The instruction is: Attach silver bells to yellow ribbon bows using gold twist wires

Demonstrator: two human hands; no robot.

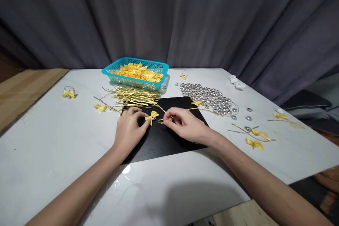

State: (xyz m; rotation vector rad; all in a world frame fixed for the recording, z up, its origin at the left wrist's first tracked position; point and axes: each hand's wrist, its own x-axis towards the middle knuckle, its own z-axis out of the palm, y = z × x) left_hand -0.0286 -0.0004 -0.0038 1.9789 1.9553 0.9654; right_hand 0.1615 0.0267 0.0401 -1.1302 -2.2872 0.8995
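Between thumb and fingertips, my left hand [131,124] pinches a small yellow ribbon bow [153,115] over the black mat [148,148]. A bit of silver shows under the bow. To its right, my right hand [184,123] is closed in a pinch on a gold wire tie [160,121], which curves into a loop toward the bow. The fingers hide part of the wire. Just behind the mat lies a pile of gold wire ties [135,96], and one yellow bow [196,102] rests at the mat's back right edge.
A blue basket [124,79] full of yellow bows stands at the back. Many silver beads [209,97] spread to its right. Loose bows [254,144] with wires lie at the right. A bow with a wire loop [69,93] is at the left. White scraps [237,82] lie at the back right.
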